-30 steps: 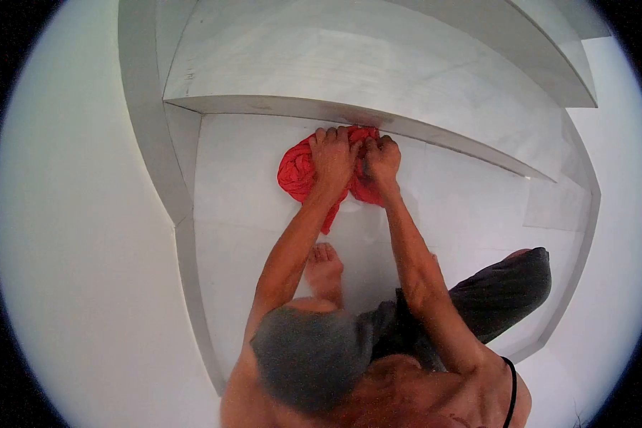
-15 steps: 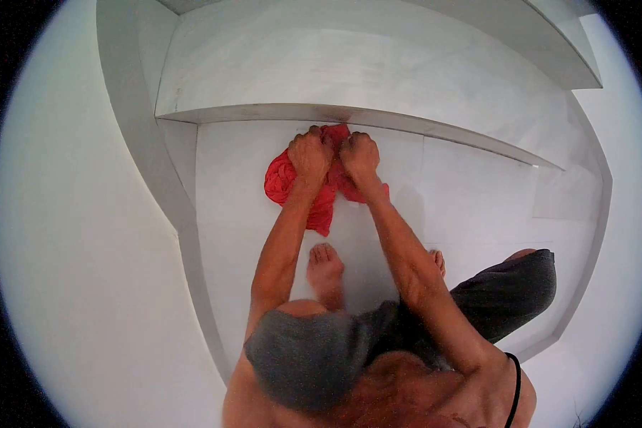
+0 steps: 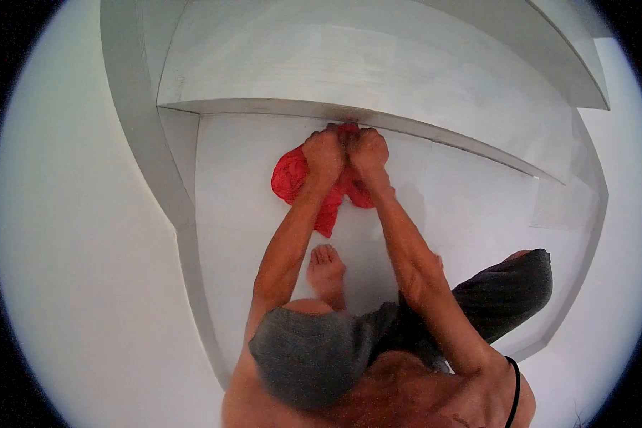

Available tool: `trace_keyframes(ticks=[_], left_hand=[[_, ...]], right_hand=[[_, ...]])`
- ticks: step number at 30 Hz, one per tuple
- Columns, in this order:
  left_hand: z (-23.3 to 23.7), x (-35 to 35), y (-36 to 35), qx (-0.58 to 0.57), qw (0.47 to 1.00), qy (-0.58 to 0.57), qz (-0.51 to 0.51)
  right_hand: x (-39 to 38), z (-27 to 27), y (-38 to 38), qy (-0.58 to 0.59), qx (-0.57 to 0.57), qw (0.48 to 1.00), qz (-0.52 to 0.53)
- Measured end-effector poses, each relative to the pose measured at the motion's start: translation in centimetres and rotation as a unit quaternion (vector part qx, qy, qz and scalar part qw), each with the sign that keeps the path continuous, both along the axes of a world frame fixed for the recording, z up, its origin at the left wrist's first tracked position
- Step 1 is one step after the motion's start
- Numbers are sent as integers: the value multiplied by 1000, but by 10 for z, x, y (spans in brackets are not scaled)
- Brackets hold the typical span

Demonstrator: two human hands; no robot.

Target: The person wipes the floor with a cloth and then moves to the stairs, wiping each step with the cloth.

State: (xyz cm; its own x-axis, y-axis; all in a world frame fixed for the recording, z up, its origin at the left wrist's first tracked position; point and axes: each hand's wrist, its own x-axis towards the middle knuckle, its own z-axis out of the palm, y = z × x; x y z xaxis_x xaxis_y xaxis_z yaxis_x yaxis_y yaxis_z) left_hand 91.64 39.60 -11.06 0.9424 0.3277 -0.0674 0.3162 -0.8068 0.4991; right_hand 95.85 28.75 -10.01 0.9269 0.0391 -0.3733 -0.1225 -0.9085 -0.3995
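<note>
Cloth [image 3: 290,178] tighter, half under left hand [image 3: 324,153]

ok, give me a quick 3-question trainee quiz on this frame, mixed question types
1. True or false: only the left hand is on the cloth.
2. Where does the cloth lie? A) on the step, close to the next riser; B) in a bucket; C) over a rail.
3. Fill in: nearer the person than the hands, a bare ___ rests on the step.

Key
1. False. The right hand is on it too. Both hands are closed in a grip on the cloth, side by side.
2. A
3. foot
</note>
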Motion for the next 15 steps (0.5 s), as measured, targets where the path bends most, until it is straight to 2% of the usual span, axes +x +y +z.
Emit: trace_keyframes(ticks=[3, 9, 11, 14, 15], left_hand=[[11, -6, 6, -6, 1000, -9, 13], [30, -36, 37, 16, 995, -59, 82], [38, -47, 62, 11, 990, -65, 124], [29, -47, 89, 11, 993, -9, 113], [27, -45, 87, 14, 994, -38, 104]], right_hand=[[-8, 7, 10, -64, 32, 997, -20], [-27, 50, 47, -17, 94, 994, 48], [-33, 41, 83, -28, 97, 994, 47], [-28, 11, 104, -50, 99, 993, 47], [-26, 13, 105, -59, 102, 992, 52]])
